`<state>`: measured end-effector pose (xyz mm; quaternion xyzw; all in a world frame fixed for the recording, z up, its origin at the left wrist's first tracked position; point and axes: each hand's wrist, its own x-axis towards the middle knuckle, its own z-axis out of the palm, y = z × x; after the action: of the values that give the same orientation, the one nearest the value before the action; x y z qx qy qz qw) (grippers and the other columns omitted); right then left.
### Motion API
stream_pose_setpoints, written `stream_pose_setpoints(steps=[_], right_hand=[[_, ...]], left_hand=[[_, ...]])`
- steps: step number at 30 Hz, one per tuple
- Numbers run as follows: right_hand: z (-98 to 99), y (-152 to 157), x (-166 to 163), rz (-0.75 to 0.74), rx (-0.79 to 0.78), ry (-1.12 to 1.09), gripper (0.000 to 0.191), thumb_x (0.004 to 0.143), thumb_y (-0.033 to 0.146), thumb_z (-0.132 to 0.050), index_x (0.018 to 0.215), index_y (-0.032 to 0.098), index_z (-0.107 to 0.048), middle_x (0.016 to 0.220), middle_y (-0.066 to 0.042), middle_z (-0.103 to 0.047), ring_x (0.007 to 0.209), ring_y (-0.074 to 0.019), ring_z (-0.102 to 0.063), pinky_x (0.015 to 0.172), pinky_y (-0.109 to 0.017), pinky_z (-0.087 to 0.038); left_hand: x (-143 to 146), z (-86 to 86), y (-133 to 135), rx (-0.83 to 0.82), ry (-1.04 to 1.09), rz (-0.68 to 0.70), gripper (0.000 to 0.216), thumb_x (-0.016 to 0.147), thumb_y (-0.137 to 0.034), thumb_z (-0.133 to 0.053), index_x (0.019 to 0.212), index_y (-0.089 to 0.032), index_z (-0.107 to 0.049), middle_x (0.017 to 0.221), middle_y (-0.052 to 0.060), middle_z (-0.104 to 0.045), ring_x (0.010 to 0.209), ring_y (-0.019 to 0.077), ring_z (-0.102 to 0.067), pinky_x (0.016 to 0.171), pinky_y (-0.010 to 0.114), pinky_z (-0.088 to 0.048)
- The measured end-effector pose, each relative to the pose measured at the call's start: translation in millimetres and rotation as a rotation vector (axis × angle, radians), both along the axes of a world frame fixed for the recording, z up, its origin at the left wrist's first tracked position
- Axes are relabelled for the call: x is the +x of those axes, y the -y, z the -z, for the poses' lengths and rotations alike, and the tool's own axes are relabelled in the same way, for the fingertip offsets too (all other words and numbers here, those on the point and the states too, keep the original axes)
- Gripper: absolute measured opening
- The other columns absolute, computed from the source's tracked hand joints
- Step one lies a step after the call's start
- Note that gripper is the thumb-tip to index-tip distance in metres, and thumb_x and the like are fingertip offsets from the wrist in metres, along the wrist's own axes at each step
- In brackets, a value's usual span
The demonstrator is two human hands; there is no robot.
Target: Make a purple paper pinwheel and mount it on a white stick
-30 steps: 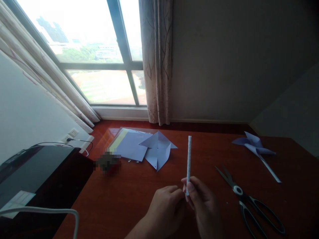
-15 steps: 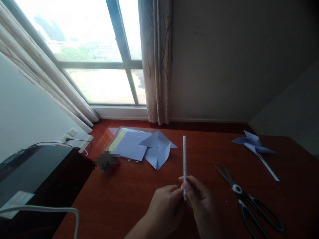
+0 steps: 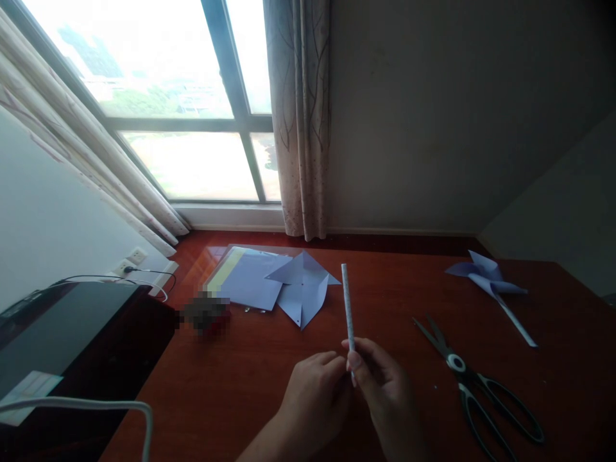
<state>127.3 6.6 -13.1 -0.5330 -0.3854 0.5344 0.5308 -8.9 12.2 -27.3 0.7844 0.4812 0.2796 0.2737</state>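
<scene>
Between the thumb and fingers of my right hand [image 3: 382,385] is a thin rolled paper stick [image 3: 346,295], pale with small markings, standing nearly upright with a slight lean to the left. My left hand [image 3: 317,391] is closed beside the stick's lower end, its knuckles up against my right hand. What its fingers grip is hidden. Beyond my hands lies a cut pale-violet paper square [image 3: 308,282] with slit, pointed corners and small holes. A finished paper pinwheel [image 3: 486,276] on a white stick rests at the right, and large scissors [image 3: 456,363] lie with parted blades nearby.
Pale paper sheets [image 3: 253,282] in a clear sleeve lie at the back left of the brown table [image 3: 216,385]. A blurred-out small object [image 3: 205,312] sits beside them. A black glossy device [image 3: 72,346] with a white cable [image 3: 96,403] borders the left side.
The top of the paper stick has tipped to the left. My hands keep nearly the same place, and the whole view has shifted slightly.
</scene>
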Motion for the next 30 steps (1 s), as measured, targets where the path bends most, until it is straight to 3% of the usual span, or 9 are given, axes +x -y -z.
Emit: stream_pose_setpoints(steps=[9,17,22,24,27,30], right_hand=[[10.6,4,-1,-0.006,-0.011,-0.028,0.035,0.085,0.053,-0.077,0.102,0.023,-0.081,0.094,-0.007,-0.074,0.078,-0.0167,-0.067,0.073,-0.026,-0.059],[1.3,2,0,-0.025,-0.034,0.005,0.041,0.083,0.058,-0.076,0.101,0.021,-0.081,0.091,-0.008,-0.074,0.08,-0.0196,-0.069,0.076,-0.029,-0.06],[0.4,0,2,-0.076,-0.03,0.022,0.045,0.084,0.058,-0.074,0.104,0.019,-0.078,0.099,-0.011,-0.076,0.088,-0.0225,-0.071,0.079,-0.031,-0.06],[0.1,-1,3,-0.095,-0.036,0.037,0.047,0.084,0.058,-0.074,0.109,0.018,-0.077,0.094,-0.01,-0.074,0.084,-0.0213,-0.07,0.075,-0.029,-0.059],[-3.0,-2,3,-0.052,-0.036,0.041,0.049,0.085,0.057,-0.073,0.113,0.017,-0.075,0.083,-0.006,-0.071,0.076,-0.0182,-0.066,0.069,-0.027,-0.056],[-5.5,-5,4,-0.019,-0.023,0.036,0.048,0.085,0.057,-0.073,0.111,0.017,-0.074,0.082,-0.005,-0.069,0.075,-0.017,-0.065,0.069,-0.027,-0.055]], left_hand=[[1,2.7,1,0.026,-0.003,0.01,0.016,0.086,-0.015,-0.053,0.085,-0.02,-0.067,0.082,0.005,-0.074,0.067,0.0178,-0.066,0.062,0.027,-0.044],[1,3.4,3,0.025,-0.004,0.011,0.016,0.087,-0.015,-0.052,0.085,-0.021,-0.067,0.083,0.005,-0.074,0.068,0.0172,-0.067,0.063,0.026,-0.045],[-7,-10.5,-7,0.038,-0.06,0.002,0.015,0.09,-0.019,-0.052,0.081,-0.021,-0.064,0.078,0.004,-0.071,0.068,0.0167,-0.065,0.062,0.026,-0.043],[-22,-21.3,-18,0.072,-0.121,-0.086,0.022,0.097,-0.024,-0.05,0.081,-0.022,-0.065,0.076,0.003,-0.069,0.066,0.0156,-0.063,0.062,0.025,-0.042],[-60,-35.0,-34,0.108,-0.196,-0.336,0.023,0.1,-0.029,-0.048,0.088,-0.022,-0.066,0.082,0.002,-0.07,0.069,0.0158,-0.065,0.065,0.026,-0.044],[-102,-39.1,-44,0.073,-0.433,-0.571,0.019,0.098,-0.032,-0.052,0.096,-0.022,-0.067,0.095,0.004,-0.072,0.077,0.0204,-0.07,0.065,0.029,-0.044]])
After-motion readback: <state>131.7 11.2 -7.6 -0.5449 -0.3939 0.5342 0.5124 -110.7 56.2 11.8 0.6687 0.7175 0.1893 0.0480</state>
